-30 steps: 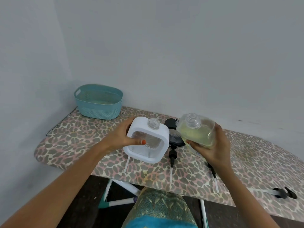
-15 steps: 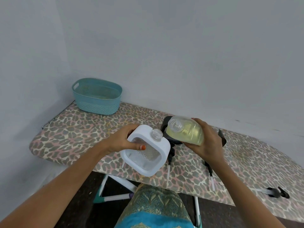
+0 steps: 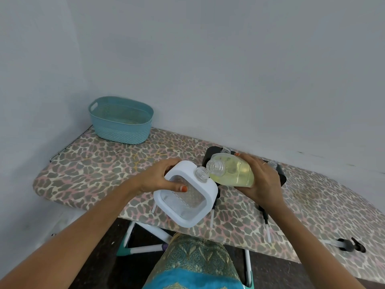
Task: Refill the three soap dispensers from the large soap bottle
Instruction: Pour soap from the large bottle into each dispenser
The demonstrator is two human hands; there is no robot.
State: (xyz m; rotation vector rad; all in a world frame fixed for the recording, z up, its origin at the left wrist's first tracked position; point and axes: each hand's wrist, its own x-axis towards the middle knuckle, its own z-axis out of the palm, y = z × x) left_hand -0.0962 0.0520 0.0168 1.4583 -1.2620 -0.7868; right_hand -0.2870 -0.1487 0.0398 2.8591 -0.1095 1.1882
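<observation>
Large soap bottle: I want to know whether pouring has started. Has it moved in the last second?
Yes. Against the black dispenser behind, the large soap bottle tipped from mouth-up to sideways, mouth leftward at the neck of the white dispenser.

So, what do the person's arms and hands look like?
Both forearms are bare, no sleeves or watch visible. The left hand has an orange-painted thumbnail; the right hand shows an orange nail and what looks like a thin ring.

The soap bottle (image 3: 235,173) and right hand (image 3: 263,184) hide most of 2 black dispensers (image 3: 281,177).
</observation>
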